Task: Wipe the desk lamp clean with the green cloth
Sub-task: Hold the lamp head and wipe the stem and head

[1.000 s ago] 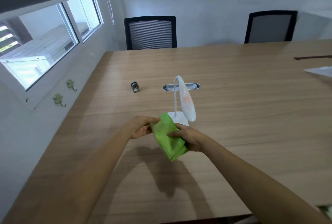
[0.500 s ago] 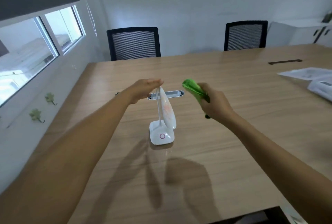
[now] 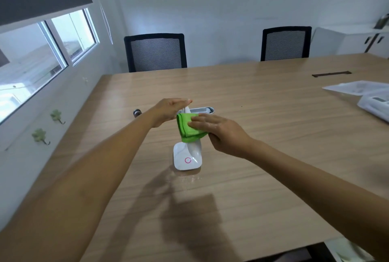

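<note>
So the big change from half a second back: the right hand (image 3: 219, 133) isn't off at 3 o'clock of the lamp with the green cloth (image 3: 188, 128) bunched up in its fist anymore. It has come in, and now the cloth is draped over the upper part of the lamp head, with the fingers laid out flat and together, pressing the cloth against it. The desk lamp (image 3: 188, 156) sits on the wooden table (image 3: 273, 156) around the middle of the view, white base with a pink ring on it, and the lower end of the head pokes out below the cloth. The left hand (image 3: 168, 110) is pretty much where it was, up at the top of the lamp at about 11 o'clock from the base, fingers stretched out and closed around the thin neck where it bends; I can't tell exactly how tight that hold is. A metal cable slot (image 3: 203, 110) is just behind the hands at 12 o'clock, and two black mesh chairs (image 3: 155, 52) stand at the far edge of the table.
</note>
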Demonstrator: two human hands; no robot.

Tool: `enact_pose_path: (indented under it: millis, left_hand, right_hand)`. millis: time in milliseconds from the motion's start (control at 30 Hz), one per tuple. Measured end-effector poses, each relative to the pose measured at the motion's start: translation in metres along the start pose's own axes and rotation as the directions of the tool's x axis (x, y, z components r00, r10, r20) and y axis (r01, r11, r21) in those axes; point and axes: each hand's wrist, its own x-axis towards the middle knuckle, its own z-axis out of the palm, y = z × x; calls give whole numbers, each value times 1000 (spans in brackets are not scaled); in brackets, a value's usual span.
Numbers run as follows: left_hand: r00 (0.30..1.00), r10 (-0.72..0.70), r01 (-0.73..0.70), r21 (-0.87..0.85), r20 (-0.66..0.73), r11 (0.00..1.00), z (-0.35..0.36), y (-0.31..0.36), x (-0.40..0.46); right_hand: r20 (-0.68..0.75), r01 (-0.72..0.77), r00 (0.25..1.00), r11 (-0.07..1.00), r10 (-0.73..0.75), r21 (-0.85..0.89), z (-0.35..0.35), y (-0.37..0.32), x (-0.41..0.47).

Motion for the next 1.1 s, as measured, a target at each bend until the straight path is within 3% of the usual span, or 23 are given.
enact_pose_path:
  millis: [267,333,433,533,767,933,1000,1100]
  left_hand:
    - [1000,-8,7,85,9,996,-2,0,-1]
    - [1000,-6,5,84,14,996,-1,1,-2]
    - [1000,-3,1,79,27,997,0,2,-3]
    - [999,-1,-1,42,37,999,1,3,-3]
    - [1000,7,-9,77,24,997,-1,-1,-4]
    - [999,0,-3,88,34,996,-2,1,-5]
    - [999,-8,4,69,49,998,-3,1,-6]
    - [998,-8,4,62,64,998,-3,3,-6]
  right_hand:
    - [111,304,951,940,-289,-154,-10,-18,-52]
    - [35,271,962,948,-269,-168,-16,-18,-43]
    - [-56,110,991,974,-124,-199,-19,-14,-10]
    - [12,8,1000,979,-5,-205,-10,-12,10]
    - [104,152,986,957,-130,-247,10,-38,-46]
    - [87,331,944,901,-320,-280,13,-47,-83]
    - [6,314,945,905,-326,-286,3,-49,-70]
    - [-61,147,982,922,-180,-357,-8,-43,-25]
